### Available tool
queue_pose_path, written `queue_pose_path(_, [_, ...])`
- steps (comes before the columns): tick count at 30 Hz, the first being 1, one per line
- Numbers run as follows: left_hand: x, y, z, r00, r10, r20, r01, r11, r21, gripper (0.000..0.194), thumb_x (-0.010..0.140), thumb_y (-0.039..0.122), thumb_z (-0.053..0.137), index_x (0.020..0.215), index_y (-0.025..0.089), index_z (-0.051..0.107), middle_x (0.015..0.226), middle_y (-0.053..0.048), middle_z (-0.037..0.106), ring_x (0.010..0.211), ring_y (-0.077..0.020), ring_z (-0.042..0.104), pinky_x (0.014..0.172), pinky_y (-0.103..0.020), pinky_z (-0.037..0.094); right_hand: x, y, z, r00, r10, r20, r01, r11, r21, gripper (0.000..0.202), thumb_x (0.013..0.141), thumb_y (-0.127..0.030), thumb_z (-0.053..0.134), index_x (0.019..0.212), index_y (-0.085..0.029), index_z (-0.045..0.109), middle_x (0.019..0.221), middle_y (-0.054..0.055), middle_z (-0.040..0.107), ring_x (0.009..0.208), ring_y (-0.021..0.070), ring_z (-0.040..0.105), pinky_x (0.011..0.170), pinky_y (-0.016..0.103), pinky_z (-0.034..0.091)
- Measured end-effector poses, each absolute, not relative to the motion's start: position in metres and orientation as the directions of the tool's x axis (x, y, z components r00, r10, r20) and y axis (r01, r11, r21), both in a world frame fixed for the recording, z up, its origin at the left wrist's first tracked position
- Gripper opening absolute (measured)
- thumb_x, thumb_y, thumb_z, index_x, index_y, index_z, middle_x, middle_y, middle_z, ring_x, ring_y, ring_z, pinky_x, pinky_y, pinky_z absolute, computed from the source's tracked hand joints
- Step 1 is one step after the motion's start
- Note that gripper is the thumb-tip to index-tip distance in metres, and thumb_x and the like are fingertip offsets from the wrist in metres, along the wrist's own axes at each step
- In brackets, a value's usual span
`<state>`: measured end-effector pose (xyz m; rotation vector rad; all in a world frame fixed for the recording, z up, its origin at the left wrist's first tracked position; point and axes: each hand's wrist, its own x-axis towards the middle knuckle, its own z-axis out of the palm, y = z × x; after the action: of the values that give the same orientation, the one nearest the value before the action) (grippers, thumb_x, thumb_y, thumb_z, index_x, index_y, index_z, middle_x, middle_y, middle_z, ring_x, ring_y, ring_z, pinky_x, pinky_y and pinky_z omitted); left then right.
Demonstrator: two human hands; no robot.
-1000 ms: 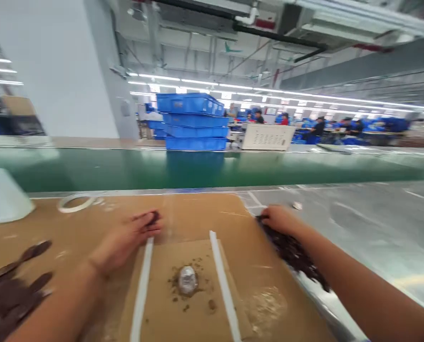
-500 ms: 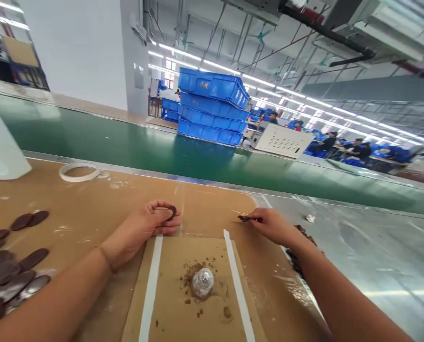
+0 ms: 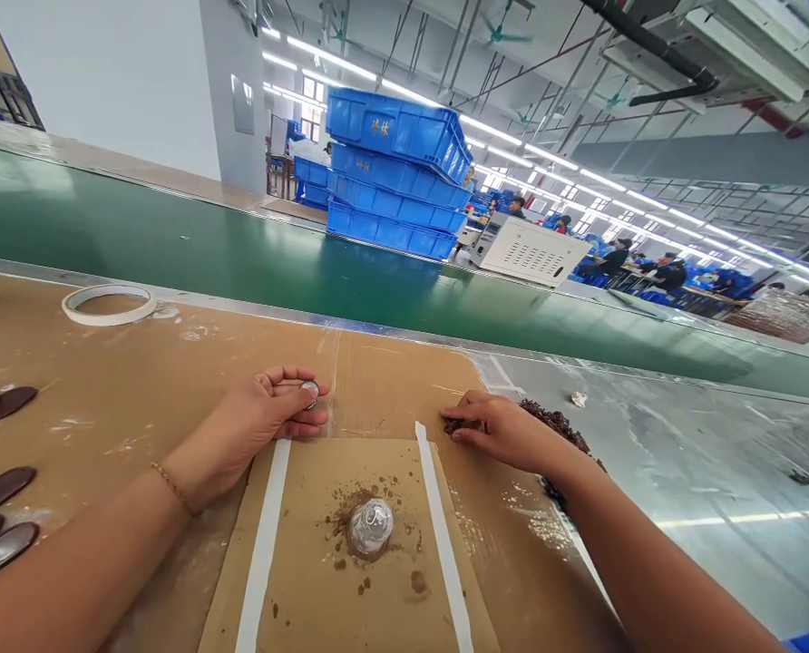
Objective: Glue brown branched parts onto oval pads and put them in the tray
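My left hand pinches a small round disc between thumb and fingers; its face catches bright light. Across from it, my right hand is closed on a small dark brown piece, mostly covered by the fingers. Between and below both hands lies a cardboard sheet with a white tape strip down each side. On it stands a shiny, clear-looking dome, with dark wet-looking spots around it. A heap of small dark brown bits lies behind my right forearm, partly hidden.
Dark brown oval pieces lie at the left. A roll of white tape sits farther back. Beyond runs a green conveyor belt, with stacked blue crates and a white metal box behind it. People work in the distance.
The disc in my left hand has turned from dark to a bright, reflecting face. My right fingers have closed further over the dark piece. The view has shifted to the right.
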<state>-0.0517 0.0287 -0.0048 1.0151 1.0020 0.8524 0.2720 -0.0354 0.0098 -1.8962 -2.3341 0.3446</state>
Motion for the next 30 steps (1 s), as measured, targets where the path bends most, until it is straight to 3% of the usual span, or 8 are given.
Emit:
queue_pose_path(3, [-0.052, 0.028, -0.004, 0.312, 0.918, -0.245, -0.114, 0.292, 0.950, 0.028, 0.087, 0.021, 0.067, 0.112, 0.013, 0.060, 0.112, -0.010, 0.071, 0.067, -0.0107, 0.069, 0.065, -0.021, 0.062, 0.271, -0.026, 0.012, -0.210, 0.978, 0.004, 0.942, 0.203, -0.268, 0.024, 0.088, -0.025, 0.056, 0.097, -0.022, 0.078, 0.093, 0.008, 0.074, 0.089, 0.0248, 0.068, 0.085, 0.036, 0.051])
queue_pose_path(6, [-0.054, 0.029, -0.007, 0.315, 0.919, -0.238, -0.150, 0.296, 0.943, 0.030, 0.086, 0.017, 0.068, 0.115, 0.012, 0.062, 0.120, -0.011, 0.068, 0.077, -0.0130, 0.072, 0.074, -0.021, 0.062, 0.252, -0.029, 0.024, -0.184, 0.974, 0.130, 0.925, 0.216, -0.312, 0.030, 0.096, -0.033, 0.048, 0.100, -0.021, 0.075, 0.100, 0.010, 0.072, 0.095, 0.0253, 0.066, 0.087, 0.038, 0.050])
queue_pose_path(9, [-0.056, 0.030, -0.012, 0.370, 0.903, -0.220, -0.210, 0.312, 0.927, 0.035, 0.085, 0.011, 0.067, 0.120, 0.011, 0.061, 0.122, -0.012, 0.067, 0.093, -0.0188, 0.073, 0.086, -0.024, 0.061, 0.213, -0.050, 0.043, -0.168, 0.954, 0.249, 0.819, 0.276, -0.502, 0.029, 0.095, -0.042, 0.053, 0.105, -0.023, 0.074, 0.096, 0.007, 0.072, 0.087, 0.0218, 0.067, 0.080, 0.035, 0.052])
queue_pose_path(11, [-0.057, 0.031, -0.015, 0.401, 0.892, -0.208, -0.232, 0.318, 0.919, 0.039, 0.085, 0.009, 0.066, 0.123, 0.011, 0.059, 0.119, -0.011, 0.068, 0.099, -0.0210, 0.072, 0.090, -0.025, 0.059, 0.186, -0.069, 0.052, -0.216, 0.948, 0.233, 0.673, 0.318, -0.668, 0.021, 0.091, -0.038, 0.063, 0.102, -0.024, 0.074, 0.093, 0.004, 0.073, 0.082, 0.0184, 0.067, 0.074, 0.030, 0.053])
queue_pose_path(13, [-0.057, 0.031, -0.016, 0.413, 0.890, -0.191, -0.249, 0.312, 0.917, 0.040, 0.085, 0.009, 0.067, 0.124, 0.012, 0.059, 0.116, -0.010, 0.068, 0.099, -0.0209, 0.072, 0.091, -0.026, 0.059, 0.167, -0.082, 0.054, -0.260, 0.951, 0.167, 0.600, 0.294, -0.744, 0.013, 0.088, -0.031, 0.068, 0.096, -0.023, 0.075, 0.088, 0.002, 0.073, 0.078, 0.0155, 0.067, 0.070, 0.026, 0.052])
queue_pose_path(18, [-0.055, 0.031, -0.016, 0.414, 0.905, -0.096, -0.260, 0.219, 0.940, 0.039, 0.074, 0.015, 0.080, 0.111, 0.015, 0.068, 0.110, -0.003, 0.067, 0.091, -0.0152, 0.070, 0.088, -0.025, 0.057, 0.154, -0.088, 0.038, -0.235, 0.972, -0.025, 0.628, 0.132, -0.767, 0.010, 0.083, -0.027, 0.070, 0.081, -0.019, 0.075, 0.071, 0.001, 0.068, 0.062, 0.0117, 0.059, 0.058, 0.024, 0.046])
queue_pose_path(22, [-0.055, 0.029, -0.013, 0.381, 0.922, -0.066, -0.269, 0.178, 0.946, 0.041, 0.067, 0.020, 0.086, 0.105, 0.016, 0.071, 0.107, -0.001, 0.065, 0.089, -0.0120, 0.064, 0.087, -0.026, 0.054, 0.152, -0.085, 0.030, -0.259, 0.964, -0.051, 0.621, 0.126, -0.774, 0.012, 0.083, -0.027, 0.069, 0.076, -0.018, 0.073, 0.072, 0.001, 0.066, 0.064, 0.0121, 0.058, 0.061, 0.025, 0.045])
queue_pose_path(30, [-0.056, 0.030, -0.015, 0.335, 0.942, -0.034, -0.264, 0.128, 0.956, 0.052, 0.061, 0.025, 0.089, 0.110, 0.018, 0.070, 0.115, -0.004, 0.064, 0.093, -0.0158, 0.062, 0.094, -0.035, 0.047, 0.150, -0.086, 0.035, -0.239, 0.971, 0.021, 0.641, 0.173, -0.748, 0.011, 0.083, -0.023, 0.067, 0.074, -0.019, 0.071, 0.066, -0.001, 0.063, 0.061, 0.0114, 0.054, 0.058, 0.026, 0.042])
